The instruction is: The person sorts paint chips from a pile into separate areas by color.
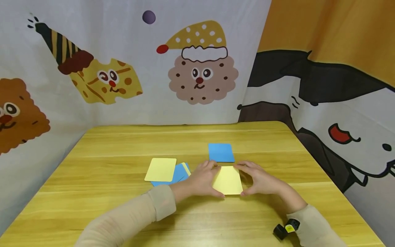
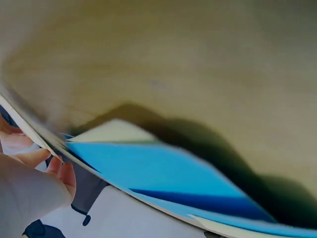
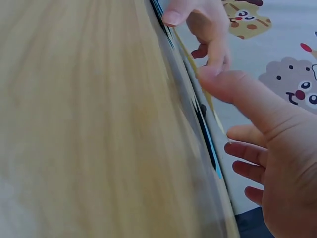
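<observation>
A yellow square sheet of paper (image 1: 227, 180) is held between both hands, lifted slightly at its far edge as far as I can tell. My left hand (image 1: 202, 180) grips its left side, thumb at the near corner and fingers at the far one. On the opposite side, my right hand (image 1: 262, 179) holds the right edge the same way, thumb and forefinger at the corners. In the right wrist view the sheet shows nearly edge-on between the right hand (image 3: 287, 144) and the left hand (image 3: 210, 29).
Just beyond the hands lies a blue square sheet (image 1: 221, 153). To the left, another yellow sheet (image 1: 161, 169) overlaps blue paper (image 1: 179, 175), which appears folded in the left wrist view. The wooden table (image 1: 123, 144) meets a printed curtain (image 1: 123, 115) behind.
</observation>
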Available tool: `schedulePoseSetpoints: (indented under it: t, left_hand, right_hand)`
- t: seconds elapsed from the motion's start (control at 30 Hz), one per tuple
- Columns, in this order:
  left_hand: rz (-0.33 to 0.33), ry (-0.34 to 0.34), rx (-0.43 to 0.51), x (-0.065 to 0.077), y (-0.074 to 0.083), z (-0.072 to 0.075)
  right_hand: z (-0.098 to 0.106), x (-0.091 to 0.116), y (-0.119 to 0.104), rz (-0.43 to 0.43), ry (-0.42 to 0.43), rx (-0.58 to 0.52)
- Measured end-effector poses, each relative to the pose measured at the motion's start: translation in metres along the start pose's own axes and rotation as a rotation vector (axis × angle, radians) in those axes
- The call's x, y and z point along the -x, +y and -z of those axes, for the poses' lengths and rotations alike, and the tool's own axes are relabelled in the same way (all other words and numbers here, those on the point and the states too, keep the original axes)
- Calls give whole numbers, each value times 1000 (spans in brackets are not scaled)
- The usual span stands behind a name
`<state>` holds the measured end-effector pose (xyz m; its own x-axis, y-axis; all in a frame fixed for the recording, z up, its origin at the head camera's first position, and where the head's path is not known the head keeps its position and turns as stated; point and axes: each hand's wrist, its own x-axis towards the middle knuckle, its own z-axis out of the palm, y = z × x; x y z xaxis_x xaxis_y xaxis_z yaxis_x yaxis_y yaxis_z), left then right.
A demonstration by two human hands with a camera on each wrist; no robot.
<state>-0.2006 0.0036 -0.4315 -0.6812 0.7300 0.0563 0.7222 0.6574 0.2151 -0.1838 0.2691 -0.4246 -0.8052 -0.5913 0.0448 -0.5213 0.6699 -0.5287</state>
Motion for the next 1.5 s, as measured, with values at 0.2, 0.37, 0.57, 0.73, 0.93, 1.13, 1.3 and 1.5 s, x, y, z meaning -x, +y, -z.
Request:
schedulePoseSetpoints:
  t: [0.2,0.37,0.57,0.73,0.93,1.13,1.3,1.5]
  left_hand:
    - [-11,-60,-3,-1,-3,-3]
    - [-32,-84,18,-1,-6,-5]
    - [-58,-105,-8,-2,-9,-6]
    - [-71,-137,3,-1,-12,-2]
    - [-87,-140,50,0,-17,3]
    - [-85,-115,100,2,-21,10]
    - [-88,-81,138,8,-29,20]
    - [-61,-15,245,18,-43,35]
  right_hand:
    - [-4,-2,7,-16,-34,-11]
    - [-8,-2,12,-38,-75,-32]
    - [-8,-1,13,-48,-100,-45]
    - [-9,-1,13,-37,-123,-22]
    - [-8,-1,12,-35,-113,-31]
    - [-7,-4,7,-15,-41,-74]
    - [-6,-11,-4,15,53,-54]
    - [-7,-24,-21,15,120,-34]
